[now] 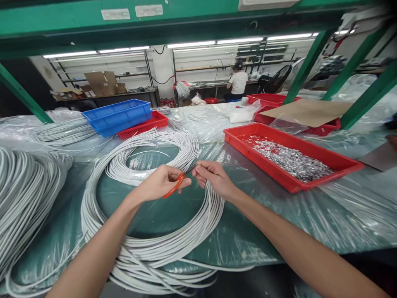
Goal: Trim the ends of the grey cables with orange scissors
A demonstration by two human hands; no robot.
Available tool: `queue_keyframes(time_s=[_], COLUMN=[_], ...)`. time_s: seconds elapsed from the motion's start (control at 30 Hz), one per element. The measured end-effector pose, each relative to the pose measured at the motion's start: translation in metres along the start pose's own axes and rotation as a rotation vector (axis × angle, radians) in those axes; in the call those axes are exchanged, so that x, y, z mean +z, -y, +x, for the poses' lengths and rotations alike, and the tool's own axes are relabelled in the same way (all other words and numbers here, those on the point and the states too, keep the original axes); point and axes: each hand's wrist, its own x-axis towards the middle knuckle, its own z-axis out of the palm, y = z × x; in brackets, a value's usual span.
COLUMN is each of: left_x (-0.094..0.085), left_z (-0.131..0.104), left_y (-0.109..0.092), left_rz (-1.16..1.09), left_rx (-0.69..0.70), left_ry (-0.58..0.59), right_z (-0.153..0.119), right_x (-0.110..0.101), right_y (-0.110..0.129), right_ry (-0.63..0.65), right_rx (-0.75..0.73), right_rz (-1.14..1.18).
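My left hand (164,182) is closed on small scissors with orange handles (174,186), whose dark blades point up and right toward my other hand. My right hand (214,177) is pinched at the blade tips; whatever lies between its fingertips is too small to make out. Beneath both hands lies a large coil of white cable (173,248) on the green, plastic-covered table (248,244). Behind it, a smaller coil of white cable (124,167) overlaps its far side. To the right is a red tray (260,163) holding many small shiny metal pieces (294,159).
A thick cable bundle (27,198) lies at left. Farther back are a blue tray (119,118), a red tray (158,120) and brown cardboard (310,111). Green shelf framing (313,62) crosses above. A person (238,82) sits in the background; another person's hand (393,140) shows at far right.
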Motion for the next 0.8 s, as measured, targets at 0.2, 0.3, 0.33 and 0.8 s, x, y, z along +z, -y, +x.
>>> queue_keyframes(time_s=[0.2, 0.3, 0.33, 0.8], left_x=[0.0042, 0.003, 0.0021, -0.0014], left_z=[0.0012, 0.0016, 0.0017, 0.0018], left_y=[0.001, 0.0014, 0.0016, 0.0052], left_rz=[0.156, 0.233, 0.242, 0.104], left_rx=[0.019, 0.033, 0.034, -0.013], left_ry=[-0.081, -0.116, -0.12, -0.038], right_z=[-0.0003, 0.0002, 0.0006, 0.002], right_x=[-0.0003, -0.0017, -0.0027, -0.0062], right_y=[-0.0012, 0.001, 0.0023, 0.0023], right_ry=[-0.035, -0.02, -0.007, -0.097], right_rx=[-0.017, 0.03, 0.062, 0.129], right_rz=[-0.078, -0.041, -0.013, -0.045])
